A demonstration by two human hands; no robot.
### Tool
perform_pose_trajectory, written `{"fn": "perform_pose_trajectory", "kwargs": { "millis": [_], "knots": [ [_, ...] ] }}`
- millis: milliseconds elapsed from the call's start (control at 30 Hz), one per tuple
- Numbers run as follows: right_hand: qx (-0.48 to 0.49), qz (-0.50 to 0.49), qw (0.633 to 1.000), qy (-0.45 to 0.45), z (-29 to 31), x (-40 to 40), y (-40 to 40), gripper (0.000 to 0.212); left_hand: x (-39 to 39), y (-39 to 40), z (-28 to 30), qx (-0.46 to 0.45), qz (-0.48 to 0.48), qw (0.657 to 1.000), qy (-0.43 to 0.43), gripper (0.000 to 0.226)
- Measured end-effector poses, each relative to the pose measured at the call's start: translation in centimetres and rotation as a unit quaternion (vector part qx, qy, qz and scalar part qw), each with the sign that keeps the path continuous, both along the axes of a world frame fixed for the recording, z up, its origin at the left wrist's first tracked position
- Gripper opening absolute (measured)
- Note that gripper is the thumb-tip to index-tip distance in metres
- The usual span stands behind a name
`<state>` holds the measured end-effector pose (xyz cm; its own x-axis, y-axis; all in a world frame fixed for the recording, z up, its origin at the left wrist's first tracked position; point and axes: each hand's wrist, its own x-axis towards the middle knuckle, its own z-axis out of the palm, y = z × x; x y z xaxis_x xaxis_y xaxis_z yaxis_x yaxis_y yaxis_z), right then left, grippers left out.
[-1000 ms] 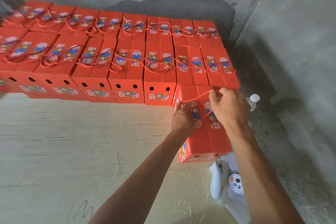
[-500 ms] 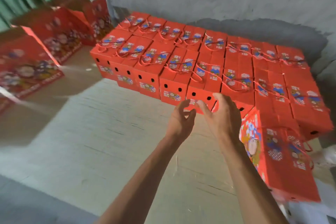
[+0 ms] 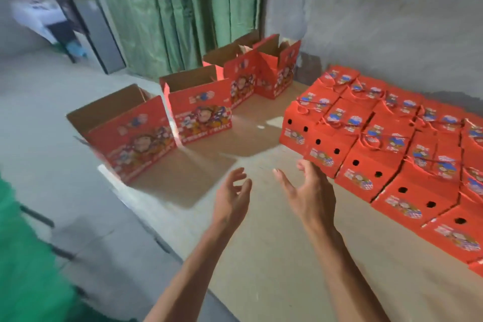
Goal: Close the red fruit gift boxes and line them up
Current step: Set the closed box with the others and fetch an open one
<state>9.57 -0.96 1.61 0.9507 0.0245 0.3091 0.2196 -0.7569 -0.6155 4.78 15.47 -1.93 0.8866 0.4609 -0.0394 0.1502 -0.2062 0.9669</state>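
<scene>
Where the view begins, nearest the camera, two bare forearms reach forward over a tan cardboard sheet (image 3: pixel 274 256) laid on the grey floor. Left hand (image 3: pixel 231 196): fingers loosely spread and relaxed, grasping nothing, held above the sheet. Right hand (image 3: pixel 308 196): fingers likewise released and slightly curved, holding nothing, its fingertips near the front corner of the closed boxes (image 3: pixel 386 144) but apart from them. Closed red fruit gift boxes: packed side by side in rows on the right of the sheet, lids folded down, red cord handles lying on top, round holes in the front faces. Open boxes (image 3: pixel 198 110): four red cartons standing in a staggered line farther back on the left, flaps up, brown interiors showing. Green curtain (image 3: pixel 177 8): hangs behind the open cartons, beside a grey wall (image 3: pixel 366 21).
</scene>
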Motion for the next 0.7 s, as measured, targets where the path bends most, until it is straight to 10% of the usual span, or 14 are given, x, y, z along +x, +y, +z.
{"fn": "perform_pose_trajectory", "kwargs": {
  "millis": [700],
  "knots": [
    [0.06, 0.159, 0.982, 0.08, -3.3, 11.7, 36.0, 0.057, 10.1, 34.5, 0.8, 0.22, 0.09, 0.971, -0.025, 0.028]
  ]
}}
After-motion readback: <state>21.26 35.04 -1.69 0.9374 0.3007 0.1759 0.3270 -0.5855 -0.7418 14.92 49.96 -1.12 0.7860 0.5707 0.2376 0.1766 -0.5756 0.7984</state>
